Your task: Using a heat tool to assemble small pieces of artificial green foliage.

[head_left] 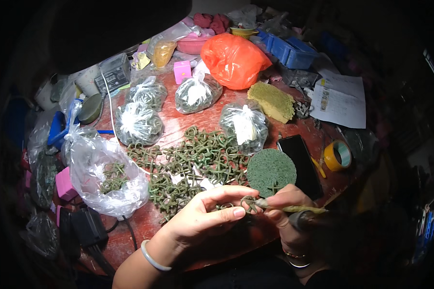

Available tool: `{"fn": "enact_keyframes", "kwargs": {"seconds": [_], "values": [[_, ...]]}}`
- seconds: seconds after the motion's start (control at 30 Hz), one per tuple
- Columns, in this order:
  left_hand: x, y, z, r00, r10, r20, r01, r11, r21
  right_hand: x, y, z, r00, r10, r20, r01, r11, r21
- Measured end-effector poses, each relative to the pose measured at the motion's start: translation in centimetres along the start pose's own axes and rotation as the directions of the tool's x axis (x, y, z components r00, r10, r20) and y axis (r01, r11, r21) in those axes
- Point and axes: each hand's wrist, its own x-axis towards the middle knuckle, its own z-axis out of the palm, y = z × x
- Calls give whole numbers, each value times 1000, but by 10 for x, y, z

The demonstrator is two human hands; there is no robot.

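Observation:
Between the thumb and fingers of my left hand point(197, 212) is a small dark-green ring-shaped piece point(249, 204). My right hand point(290, 231) grips a pen-like tool with a yellowish-green shaft point(306, 209), its grey tip meeting the ring-shaped piece or lying right beside it. A dark rounded thing point(301, 220) shows by my right hand; its kind is unclear. Beyond my fingers lies a round green pad point(272, 172) with a small cross-shaped piece point(275, 187) on its near edge. A large heap of similar looped green pieces point(202, 156) spreads across the red table point(178, 129).
Several knotted clear bags of pieces point(139, 124) stand behind the heap. At left is an opened clear bag point(89, 185). A phone-like black slab point(301, 164), yellow tape roll point(337, 155), yellow sponge point(271, 102), orange-red bag point(234, 60) and blue bin point(289, 50) surround it.

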Motion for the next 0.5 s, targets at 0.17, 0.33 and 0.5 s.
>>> {"fn": "enact_keyframes", "kwargs": {"seconds": [0.17,0.33,0.5], "values": [[-1,1,-2,1000,-24,14,23,998,60,0,8,8,998,-11,-69,7,998,-58],[-2,8,3,998,-58,15,59,996,-70,4,7,2,998,-55,-35,48,984,-174],[-3,8,1,996,-85,25,86,994,-65,3,-15,8,942,229,-246,-220,973,66]]}}
